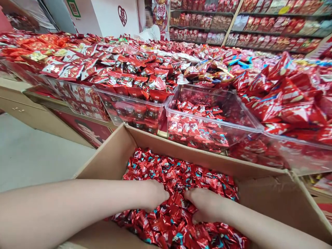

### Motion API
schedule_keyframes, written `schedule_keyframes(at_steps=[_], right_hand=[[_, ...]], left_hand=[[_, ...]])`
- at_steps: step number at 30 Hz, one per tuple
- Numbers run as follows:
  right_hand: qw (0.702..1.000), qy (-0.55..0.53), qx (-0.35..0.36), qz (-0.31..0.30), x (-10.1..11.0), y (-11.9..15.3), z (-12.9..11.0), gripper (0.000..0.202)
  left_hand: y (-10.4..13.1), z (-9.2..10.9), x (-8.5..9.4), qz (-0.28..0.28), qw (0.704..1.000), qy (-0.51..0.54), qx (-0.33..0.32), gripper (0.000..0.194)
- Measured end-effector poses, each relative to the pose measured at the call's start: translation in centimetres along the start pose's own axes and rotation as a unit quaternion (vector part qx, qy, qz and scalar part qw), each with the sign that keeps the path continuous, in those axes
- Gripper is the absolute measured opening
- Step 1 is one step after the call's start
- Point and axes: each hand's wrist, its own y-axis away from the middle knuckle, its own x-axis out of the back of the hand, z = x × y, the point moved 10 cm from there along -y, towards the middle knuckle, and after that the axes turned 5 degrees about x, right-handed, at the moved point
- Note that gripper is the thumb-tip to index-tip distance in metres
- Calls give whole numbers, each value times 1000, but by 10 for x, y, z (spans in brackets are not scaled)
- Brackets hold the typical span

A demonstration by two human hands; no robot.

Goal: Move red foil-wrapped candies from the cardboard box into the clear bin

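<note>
A large open cardboard box [269, 200] in front of me holds a deep layer of small red-wrapped candies [166, 226] with blue and white print. Both of my hands reach down into it. My left hand [154, 194] is sunk among the candies, its fingers curled and their tips hidden. Facing it, a short gap to the right, my right hand [204, 204] also digs in, with its fingertips buried. Several candies lie between the two hands. Beyond the box wall stands a clear plastic bin [207, 121], partly filled with similar red candies.
Clear bins of brown-and-red wrapped sweets [135, 83] adjoin it on the left. Large red triangular packets [287, 97] heap up on the right. Behind are shelves [202, 27] of red packages and a person [150, 33]. Grey floor [33, 152] shows at left.
</note>
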Motion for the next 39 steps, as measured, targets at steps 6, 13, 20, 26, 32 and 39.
schedule_keyframes(at_steps=[6, 13, 20, 26, 32, 39], right_hand=[[1000, 9, 12, 20, 4, 0, -9, 31], [993, -67, 18, 100, 42, 10, 11, 17], [853, -487, 56, 182, 68, 23, 15, 25], [779, -593, 17, 202, 72, 30, 23, 29], [770, -592, 11, 236, 82, 36, 24, 34], [774, -569, 51, 273, 95, 41, 20, 32]], left_hand=[[2, -6, 20, 21, 999, 48, 15, 32], [8, -6, 49, 80, 969, 235, -11, 55], [7, 5, 57, 79, 812, 570, -92, 57], [2, -5, 56, 76, 733, 673, -57, 58], [3, -9, 53, 75, 760, 646, -13, 22], [13, -7, 65, 117, 775, 620, -46, 22]])
